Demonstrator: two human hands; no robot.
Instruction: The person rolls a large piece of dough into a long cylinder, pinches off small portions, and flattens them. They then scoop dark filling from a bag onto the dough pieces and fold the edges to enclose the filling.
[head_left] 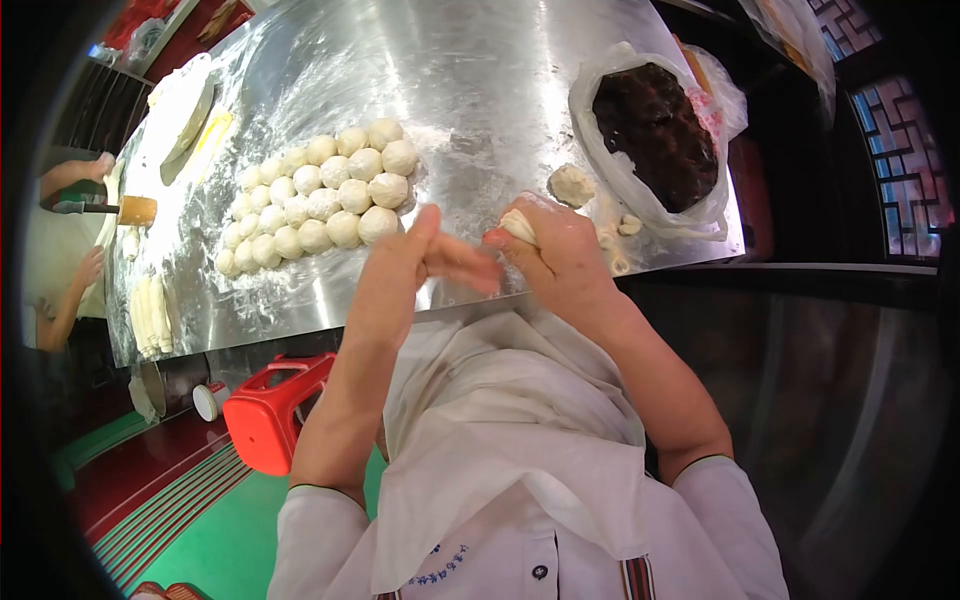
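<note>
My right hand (560, 250) is closed around a piece of white dough (518, 226), part of which shows between thumb and fingers. Just left of it, my left hand (447, 255) is held with its fingers stretched out and blurred by motion, with nothing in it. Several round dough balls (323, 205) sit in rows on the metal table to the left. Beyond my right hand lies a flattened lump of dough (572, 186), with small dough scraps (628, 225) near it. A plastic bag (590, 125) holding a dark, glossy paste (655, 135) stands at the right.
The steel table (480, 90) is dusted with flour. At its left end lie dough strips (151, 315) and a wooden-headed tool (137, 211). Another person's hands (90, 268) are at the far left. A red stool (262, 430) stands below the table on the left.
</note>
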